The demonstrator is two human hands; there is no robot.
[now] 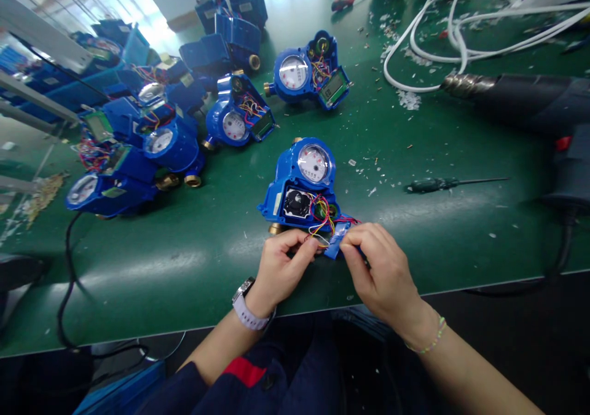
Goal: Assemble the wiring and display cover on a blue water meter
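A blue water meter (pixel 295 175) with a round white dial lies on the green table in front of me, its wiring compartment uncovered. Red, yellow and white wires (pixel 322 213) run out of it toward me. My left hand (pixel 286 261) is closed in a pinch on the wires near the meter's lower edge. My right hand (pixel 380 267) pinches a small flat blue piece (pixel 337 240), which looks like tape or film, beside those wires. The fingertips of both hands are close together, and the exact grip points are partly hidden.
Several more opened blue meters (pixel 233 114) stand to the left and behind. On the right lie a green screwdriver (pixel 431 184) and a heat gun (pixel 511 98). White cable (pixel 415 27) loops at the back right, near a red screwdriver (pixel 343 3). Scraps litter the green table (pixel 207 280).
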